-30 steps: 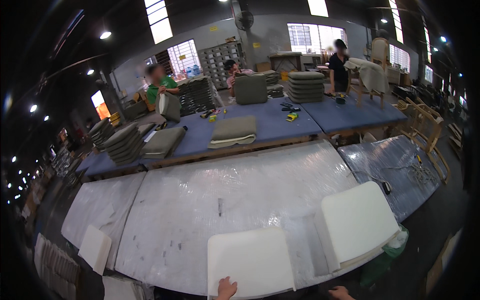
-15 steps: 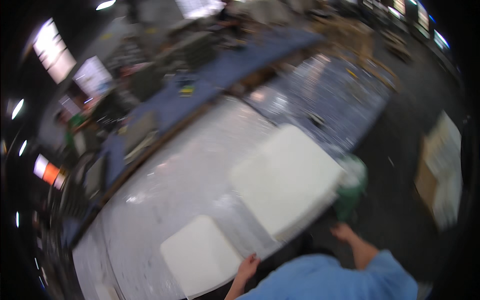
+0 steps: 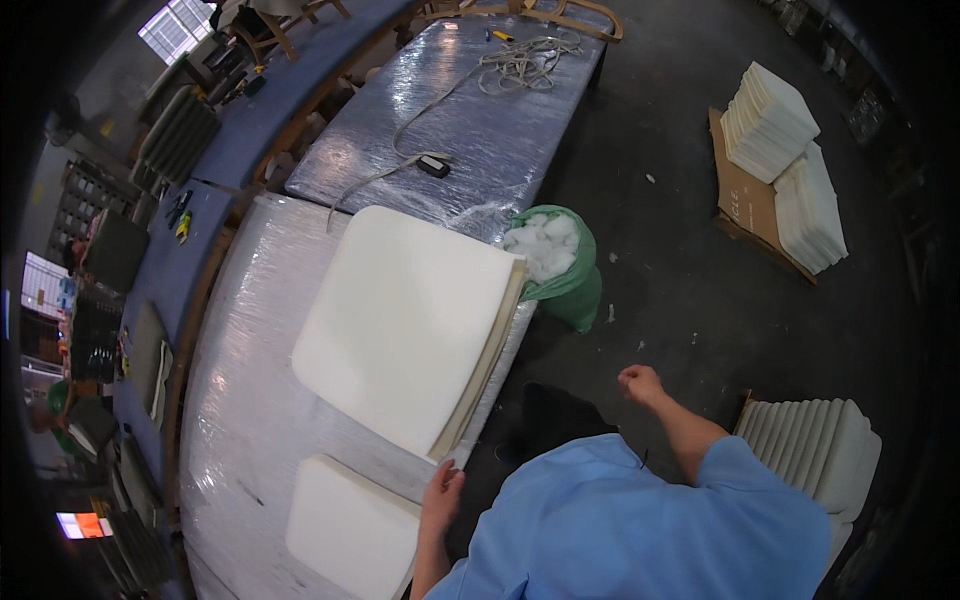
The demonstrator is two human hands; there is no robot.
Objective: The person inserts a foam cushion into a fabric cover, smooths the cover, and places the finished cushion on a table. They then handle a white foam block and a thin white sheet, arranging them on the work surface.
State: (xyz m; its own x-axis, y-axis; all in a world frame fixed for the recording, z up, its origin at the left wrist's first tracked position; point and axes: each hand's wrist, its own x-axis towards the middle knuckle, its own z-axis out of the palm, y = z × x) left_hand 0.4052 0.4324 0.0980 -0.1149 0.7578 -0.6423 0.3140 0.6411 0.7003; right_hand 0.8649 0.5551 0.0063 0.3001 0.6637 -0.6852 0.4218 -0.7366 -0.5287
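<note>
My left hand (image 3: 441,497) rests at the edge of a plastic-wrapped table (image 3: 250,400), its fingers touching the near corner of a large white foam seat pad (image 3: 400,320) that lies on a wooden board. A smaller white foam pad (image 3: 345,525) lies just to the left of that hand. My right hand (image 3: 640,382) hangs in the air over the dark floor with its fingers curled into a loose fist and nothing in it. My blue sleeves fill the lower middle of the view.
A green bag (image 3: 560,265) full of white foam scraps stands on the floor by the table. Stacks of white foam pads (image 3: 785,160) sit on cardboard at the right, another stack (image 3: 815,450) near my right arm. A cord (image 3: 470,95) lies on the far table.
The view has swung sharply down and to the right, from the far workbenches to the table edge and floor. My right hand has come away from the table and now hangs free.
</note>
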